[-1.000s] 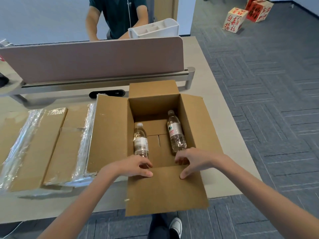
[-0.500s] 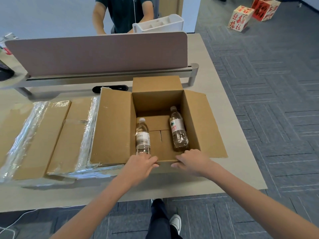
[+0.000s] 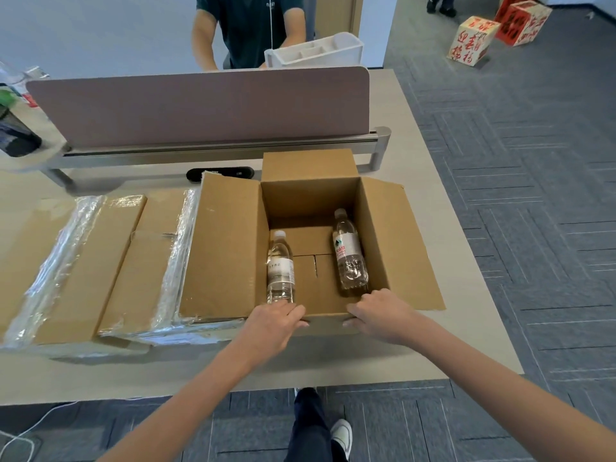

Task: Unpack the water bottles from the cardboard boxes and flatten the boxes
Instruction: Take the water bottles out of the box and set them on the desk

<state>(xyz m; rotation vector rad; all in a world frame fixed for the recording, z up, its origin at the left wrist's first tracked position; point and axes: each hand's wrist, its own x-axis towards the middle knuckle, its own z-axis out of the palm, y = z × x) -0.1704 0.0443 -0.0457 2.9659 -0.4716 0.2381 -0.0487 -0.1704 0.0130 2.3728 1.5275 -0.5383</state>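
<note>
open cardboard box holds two water bottles.

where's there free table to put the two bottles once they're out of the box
Bare table runs along the near edge, and right of the open box, past its flap. The left is crowded: flattened boxes cover it.

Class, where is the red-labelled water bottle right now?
In the head view, the bottle is inside the open cardboard box, against its right wall, just beyond the right hand gripping the near rim.
</note>
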